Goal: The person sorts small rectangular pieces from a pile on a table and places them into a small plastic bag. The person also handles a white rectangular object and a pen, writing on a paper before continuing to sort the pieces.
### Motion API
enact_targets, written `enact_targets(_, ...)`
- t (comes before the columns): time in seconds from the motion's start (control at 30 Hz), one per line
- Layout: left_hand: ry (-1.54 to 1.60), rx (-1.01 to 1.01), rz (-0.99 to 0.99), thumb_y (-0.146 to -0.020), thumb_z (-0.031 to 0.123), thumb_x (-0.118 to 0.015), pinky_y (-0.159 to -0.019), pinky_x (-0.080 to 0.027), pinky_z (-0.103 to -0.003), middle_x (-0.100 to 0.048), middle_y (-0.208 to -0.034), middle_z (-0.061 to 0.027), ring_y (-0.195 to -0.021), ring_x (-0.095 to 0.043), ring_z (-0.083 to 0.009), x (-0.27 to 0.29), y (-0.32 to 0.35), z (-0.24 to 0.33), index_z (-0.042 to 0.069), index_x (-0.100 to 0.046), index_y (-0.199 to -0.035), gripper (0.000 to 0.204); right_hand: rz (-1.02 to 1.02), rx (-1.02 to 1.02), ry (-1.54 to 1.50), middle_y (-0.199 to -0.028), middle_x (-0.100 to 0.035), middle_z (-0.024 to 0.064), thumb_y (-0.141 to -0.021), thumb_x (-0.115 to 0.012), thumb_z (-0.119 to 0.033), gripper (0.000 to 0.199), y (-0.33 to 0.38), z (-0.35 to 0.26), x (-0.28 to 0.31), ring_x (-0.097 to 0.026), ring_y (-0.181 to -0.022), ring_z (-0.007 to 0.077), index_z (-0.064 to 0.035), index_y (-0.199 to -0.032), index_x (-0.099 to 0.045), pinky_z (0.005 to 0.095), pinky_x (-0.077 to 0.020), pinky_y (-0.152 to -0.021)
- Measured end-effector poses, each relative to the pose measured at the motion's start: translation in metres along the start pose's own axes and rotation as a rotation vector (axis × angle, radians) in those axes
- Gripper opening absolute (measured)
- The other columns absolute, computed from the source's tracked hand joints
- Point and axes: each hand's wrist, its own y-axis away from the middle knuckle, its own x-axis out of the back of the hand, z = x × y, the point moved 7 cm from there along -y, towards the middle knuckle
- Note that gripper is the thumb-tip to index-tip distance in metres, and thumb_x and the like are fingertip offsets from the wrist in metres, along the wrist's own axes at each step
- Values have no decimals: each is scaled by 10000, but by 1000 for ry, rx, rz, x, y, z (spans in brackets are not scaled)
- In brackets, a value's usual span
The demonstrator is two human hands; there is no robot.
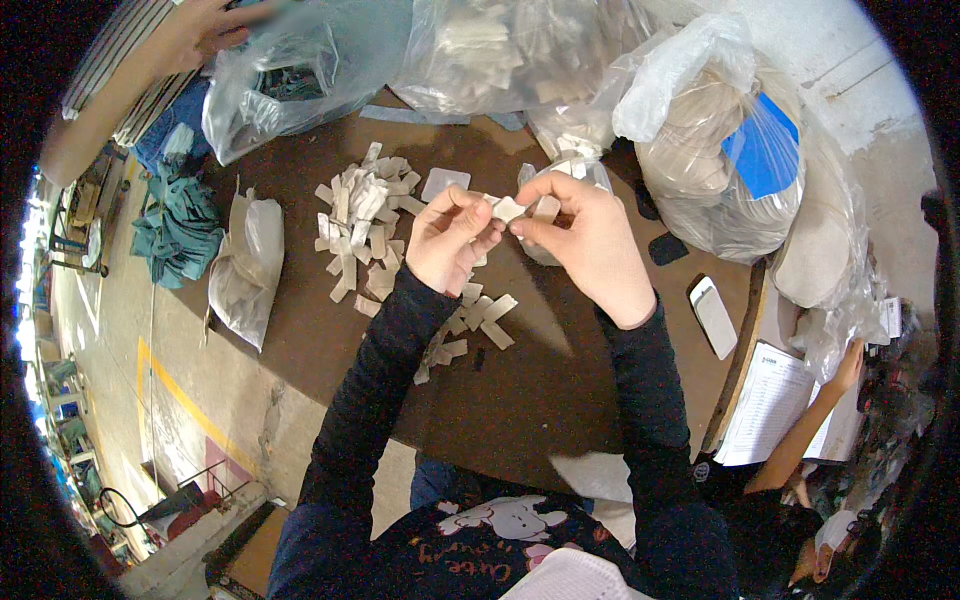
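Observation:
Above the brown table [540, 400], both my hands meet around a small off-white strip [508, 209], whose material I cannot make out. My left hand [450, 235] pinches its left end between thumb and fingers. At the right end, my right hand [590, 240] grips it the same way, and another pale piece [546, 208] shows by those fingers. A loose heap of similar pale strips [360, 205] lies beyond my left hand. More strips [490, 315] are scattered below my hands, partly hidden by my left forearm. Behind my left hand rests a translucent square piece [445, 184].
Clear plastic bags [480, 60] line the far edge, with a large filled bag [715, 170] at right. A white phone-shaped object [712, 318] lies near an open booklet [768, 400]. Another person's arm [815, 420] reaches in at right, another's hand [215, 30] at far left.

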Motion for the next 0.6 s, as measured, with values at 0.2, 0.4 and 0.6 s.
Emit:
enact_targets(0.2,35,-84,158,-932,162,-636,-752,-534,-298,-632,-1019,-74,-919,-636,-221,21,-6,32,114,-562,-951,90,157,33,272,-765,-666,150,-792,-722,-113,189,-2,-1,40,-639,-648,263,-39,-959,-671,341,-484,-608)
enact_targets(0.4,80,-78,299,-944,204,-634,-714,-570,-283,-650,-1024,-103,-880,-633,-209,64,-12,58,93,-579,-1032,152,216,163,569,-967,-675,159,-798,-672,-94,186,-1,5,50,-641,-897,353,-41,-977,-680,428,-505,-794)
enact_targets(0.6,101,-67,371,-928,180,-611,-705,-518,-274,-641,-1021,-86,-859,-617,-209,84,-8,60,91,-554,-1053,164,28,342,308,-1043,-647,180,-820,-629,-53,208,1,-15,-34,-612,-961,375,-8,-1023,-642,441,-494,-835)
